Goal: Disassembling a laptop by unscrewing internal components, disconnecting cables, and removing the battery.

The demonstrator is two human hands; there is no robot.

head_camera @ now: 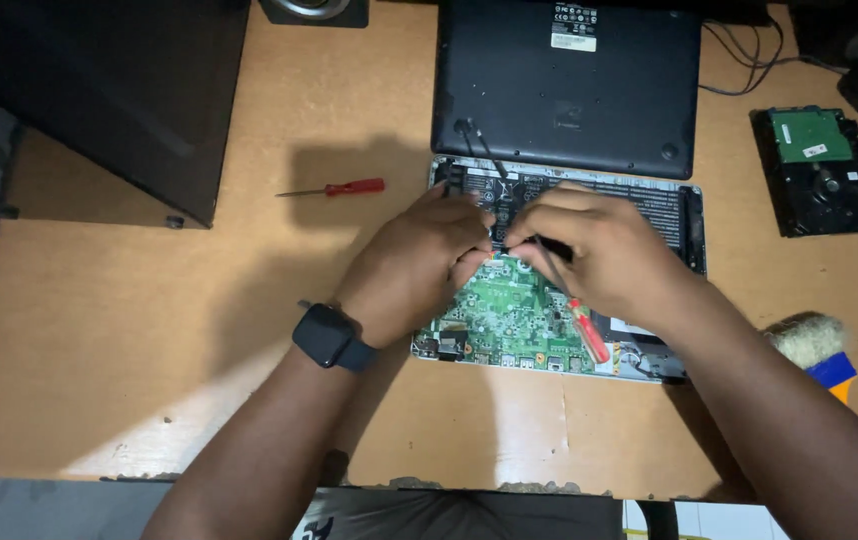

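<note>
Both forearms are showing bare to the frame's edge, with no sleeves covering them. The left hand (pixel 417 262) is wearing a black smartwatch (pixel 327 336) with a dark rectangular face at the wrist, while the right hand (pixel 601 252) is wearing nothing.

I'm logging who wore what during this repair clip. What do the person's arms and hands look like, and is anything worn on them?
Both forearms are bare, with no sleeves in view. The left hand has no glove; just behind it, on the wrist, sits a black smartwatch with a rounded square dark face and a black strap. The right hand is also ungloved, and no ring, band or watch shows on it.
</note>
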